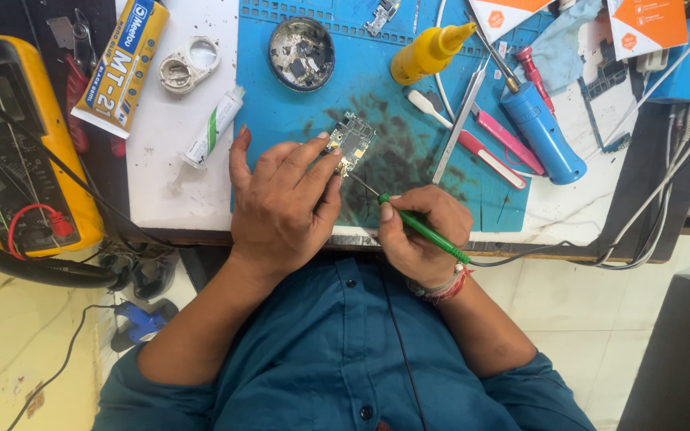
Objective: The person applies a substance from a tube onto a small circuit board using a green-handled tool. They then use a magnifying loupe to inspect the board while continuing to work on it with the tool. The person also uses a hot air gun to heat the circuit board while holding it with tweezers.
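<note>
My left hand (281, 199) pinches a small circuit board (352, 140) by its near edge and holds it on the blue work mat (361, 88). My right hand (421, 231) grips a green-handled soldering iron (425, 230) like a pen. Its thin metal tip (363, 187) points up-left and reaches the board's lower edge beside my left thumb. A dark cable runs from the iron's back end off to the right.
A round dish of small parts (301, 53), a yellow squeeze bottle (427, 53), tweezers (461, 120), a blue cylindrical tool (545, 132) and pink-handled tools (493, 152) lie on the mat. A yellow multimeter (21, 144), a glue tube (121, 68) and a small white tube (213, 126) sit left.
</note>
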